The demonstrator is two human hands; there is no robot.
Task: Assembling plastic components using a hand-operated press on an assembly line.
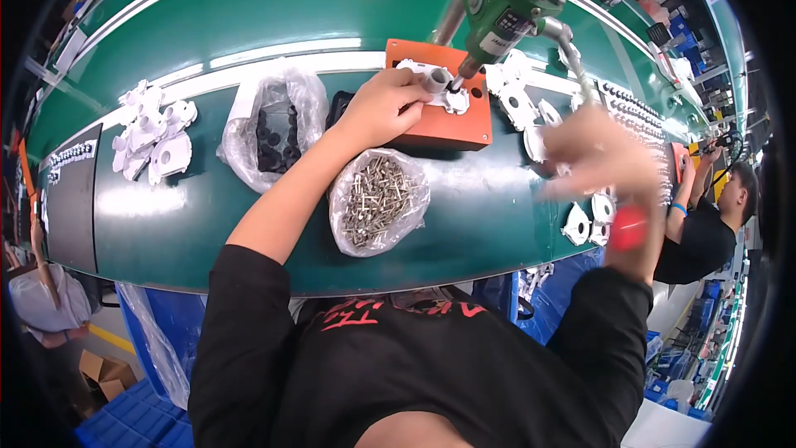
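Observation:
My left hand (383, 109) reaches over the orange block (448, 133), its thumb and fingers closed on a white plastic part (435, 79) with a short tube standing up. The tip of a green bench machine (502, 21), like a drill press or screwdriver, comes down right beside that tube. My right hand (599, 153) is smeared by motion above several white parts at the right, so its fingers cannot be read. Below my left wrist sits a clear bag of metal screws (377, 203).
A clear bag of black pieces (278, 129) lies left of my forearm. White plastic parts (153, 137) are heaped farther left, and more white parts (518, 95) lie right of the block. Another person (705, 216) works at the right. A blue bin (170, 323) stands under the table's front edge.

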